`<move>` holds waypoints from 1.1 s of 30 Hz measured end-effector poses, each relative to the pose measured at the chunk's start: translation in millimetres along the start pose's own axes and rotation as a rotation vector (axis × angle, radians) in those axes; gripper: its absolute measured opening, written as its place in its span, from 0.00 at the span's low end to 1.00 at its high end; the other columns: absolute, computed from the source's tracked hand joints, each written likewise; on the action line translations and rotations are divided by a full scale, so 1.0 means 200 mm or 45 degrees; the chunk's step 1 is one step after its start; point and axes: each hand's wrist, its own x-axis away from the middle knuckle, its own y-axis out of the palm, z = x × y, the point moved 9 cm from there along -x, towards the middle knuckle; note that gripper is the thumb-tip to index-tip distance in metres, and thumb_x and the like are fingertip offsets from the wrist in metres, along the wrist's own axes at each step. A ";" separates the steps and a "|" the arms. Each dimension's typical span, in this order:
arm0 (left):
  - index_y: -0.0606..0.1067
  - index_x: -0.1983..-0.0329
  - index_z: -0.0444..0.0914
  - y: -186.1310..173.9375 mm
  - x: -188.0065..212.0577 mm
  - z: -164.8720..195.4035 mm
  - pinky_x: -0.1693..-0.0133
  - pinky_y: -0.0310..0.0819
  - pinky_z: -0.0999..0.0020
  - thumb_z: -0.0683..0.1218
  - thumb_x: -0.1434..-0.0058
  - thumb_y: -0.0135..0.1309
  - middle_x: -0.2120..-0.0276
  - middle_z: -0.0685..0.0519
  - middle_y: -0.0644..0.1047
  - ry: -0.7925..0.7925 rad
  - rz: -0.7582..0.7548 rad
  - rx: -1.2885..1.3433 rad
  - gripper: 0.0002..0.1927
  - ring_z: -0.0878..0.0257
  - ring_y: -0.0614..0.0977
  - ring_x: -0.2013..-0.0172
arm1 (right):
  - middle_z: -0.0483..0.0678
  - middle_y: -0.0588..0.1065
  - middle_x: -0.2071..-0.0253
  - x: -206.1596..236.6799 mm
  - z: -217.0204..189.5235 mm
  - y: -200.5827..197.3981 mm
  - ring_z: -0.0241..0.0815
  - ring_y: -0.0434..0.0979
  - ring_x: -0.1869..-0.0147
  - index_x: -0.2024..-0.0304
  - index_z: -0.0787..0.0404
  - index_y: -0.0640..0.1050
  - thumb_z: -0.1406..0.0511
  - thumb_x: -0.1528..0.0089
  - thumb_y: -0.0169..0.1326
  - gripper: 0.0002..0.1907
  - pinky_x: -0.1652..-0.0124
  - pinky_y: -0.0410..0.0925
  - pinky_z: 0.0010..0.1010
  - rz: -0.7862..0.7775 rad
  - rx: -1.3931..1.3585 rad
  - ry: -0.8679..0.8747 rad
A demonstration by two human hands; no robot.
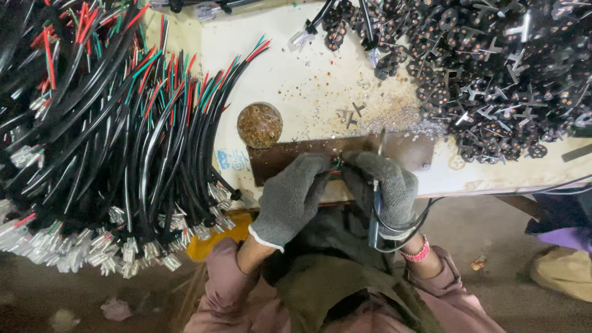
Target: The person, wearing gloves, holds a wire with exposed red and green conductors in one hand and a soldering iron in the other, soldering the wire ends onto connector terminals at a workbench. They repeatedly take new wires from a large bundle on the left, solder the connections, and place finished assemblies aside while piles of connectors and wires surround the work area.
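1. Looking down from the head camera, both gloved hands met at the near edge of the workbench point(296, 74), over a brown metal plate point(290, 157).
2. The left hand point(290, 197) had its fingers pressed together around the end of a cable, whose red and green wire tips point(337, 165) showed just between the two hands.
3. The right hand point(385, 188) was closed around a slim soldering iron point(374, 216); its cord looped down past the wrist, and its tip pointed up towards the wire ends. Whether the tip touched them could not be told, since the gloves hid the joint.
4. To the left lay a large heap of black cables point(105, 142) with red, green and black stripped ends at one side and clear plugs at the other. Judging by its size, much of the work seemed to remain.
5. At the upper right sat a heap of small round black parts point(493, 80) with copper contacts, mixed with black T-shaped pieces; a few cables with such parts on them lay along its edge point(333, 28), so only a small share looked finished.
6. A round tin of brownish scrap point(259, 125) stood just beside the plate, with metal crumbs scattered nearby.
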 end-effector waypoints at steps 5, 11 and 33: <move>0.75 0.52 0.39 0.00 0.00 -0.02 0.58 0.78 0.60 0.40 0.36 0.59 0.57 0.46 0.79 -0.187 0.058 0.039 0.10 0.47 0.83 0.57 | 0.51 0.81 0.55 -0.02 -0.02 0.00 0.50 0.85 0.54 0.53 0.61 0.77 0.70 0.43 0.69 0.18 0.55 0.76 0.36 -0.074 -0.083 -0.033; 0.74 0.54 0.39 0.05 -0.03 0.01 0.53 0.77 0.60 0.41 0.36 0.59 0.57 0.48 0.77 -0.097 -0.102 0.272 0.09 0.49 0.80 0.51 | 0.52 0.82 0.51 -0.02 0.06 0.04 0.51 0.85 0.50 0.51 0.60 0.79 0.75 0.42 0.62 0.17 0.51 0.77 0.37 -0.175 -0.016 0.025; 0.74 0.57 0.42 0.07 -0.09 -0.01 0.64 0.76 0.59 0.44 0.43 0.62 0.63 0.51 0.74 0.024 -0.006 -0.346 0.12 0.53 0.80 0.61 | 0.49 0.78 0.66 0.02 0.14 -0.04 0.48 0.82 0.64 0.50 0.60 0.79 0.74 0.50 0.56 0.23 0.64 0.72 0.33 -0.284 -0.265 0.264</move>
